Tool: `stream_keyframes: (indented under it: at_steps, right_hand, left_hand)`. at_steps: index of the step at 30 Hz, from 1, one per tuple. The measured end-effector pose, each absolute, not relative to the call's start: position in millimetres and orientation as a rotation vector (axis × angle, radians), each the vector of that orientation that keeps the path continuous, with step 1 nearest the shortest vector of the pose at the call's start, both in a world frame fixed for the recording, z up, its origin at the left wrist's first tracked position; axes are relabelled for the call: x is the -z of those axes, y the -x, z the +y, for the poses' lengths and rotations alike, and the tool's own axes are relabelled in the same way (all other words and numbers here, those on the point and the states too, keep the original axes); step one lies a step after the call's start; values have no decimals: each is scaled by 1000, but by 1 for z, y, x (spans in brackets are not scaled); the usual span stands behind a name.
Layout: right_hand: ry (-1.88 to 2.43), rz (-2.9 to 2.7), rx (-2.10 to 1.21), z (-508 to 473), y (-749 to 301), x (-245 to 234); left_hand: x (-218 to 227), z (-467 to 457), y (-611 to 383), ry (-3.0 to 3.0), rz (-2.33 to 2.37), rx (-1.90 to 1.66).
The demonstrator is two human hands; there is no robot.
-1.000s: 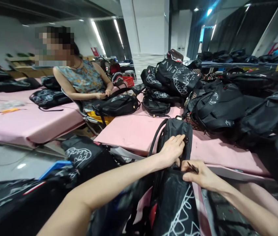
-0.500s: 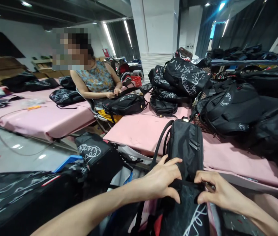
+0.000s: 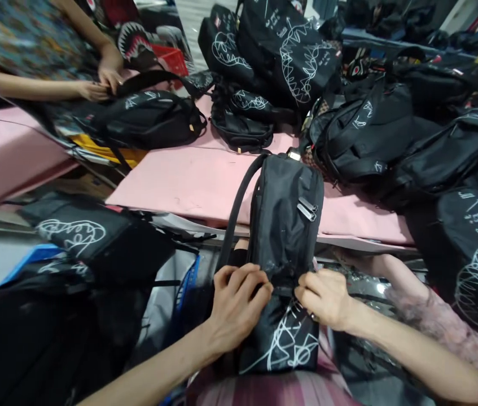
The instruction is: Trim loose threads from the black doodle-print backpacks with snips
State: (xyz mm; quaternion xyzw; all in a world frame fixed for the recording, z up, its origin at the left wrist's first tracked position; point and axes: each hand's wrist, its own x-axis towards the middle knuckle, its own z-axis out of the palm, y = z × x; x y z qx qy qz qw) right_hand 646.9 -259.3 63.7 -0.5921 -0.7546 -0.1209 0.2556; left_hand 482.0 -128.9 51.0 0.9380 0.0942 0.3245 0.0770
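Observation:
A black backpack [image 3: 287, 220] leans from my lap up against the table edge, with two silver zipper pulls on its upper part and white scribble print lower down. My left hand [image 3: 241, 301], fingers curled, grips its left edge near the middle fold. On the opposite edge, at the same height, my right hand [image 3: 325, 296] pinches the fabric. A small shiny spot shows below the right fingers; I cannot make out what it is. The backpack's back side is hidden.
The pink-covered table [image 3: 188, 183] bears piled black backpacks [image 3: 361, 135]. Across it, a co-worker's hands [image 3: 105, 84] work at another backpack [image 3: 145, 121]. More bags [image 3: 95, 242] lie at my left by a blue crate [image 3: 188, 287]. Another person's sleeve [image 3: 446, 332] is close on my right.
The view has tilted down and turned right. My left hand has gone from spread fingers to a curled grip. The small dark item seen in my right hand no longer shows clearly.

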Motion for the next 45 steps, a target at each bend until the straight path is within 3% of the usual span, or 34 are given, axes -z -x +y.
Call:
stream_keyframes:
  at_steps: [4, 14, 17, 21, 24, 31, 38, 45]
  right_hand:
    - [1444, -2106, 528, -258, -641, -52]
    - [1472, -2175, 458, -256, -640, -53]
    - [1568, -2194, 236, -257, -641, -64]
    - [1603, -2248, -301, -255, -645, -80]
    - [1569, -2223, -444, -254, -648, -84]
    - [1564, -2181, -459, -256, -649, -80]
    - [1554, -2128, -374, -258, -651, -76]
    - [1575, -1829, -124, -250, -653, -79]
  left_hand:
    - [-44, -125, -474, -2791, 159, -1074]
    - [-54, -106, -470, -2778, -161, -930]
    - [-55, -103, -470, -2642, -140, -846]
    - [-60, -99, -470, -2477, -79, -639]
    - [-61, -98, -471, -2453, -67, -600]
    - [-62, -104, -472, -2618, -156, -569]
    - [-90, -109, -487, -2809, -102, -130]
    - [-85, -112, -507, -3048, 315, -377]
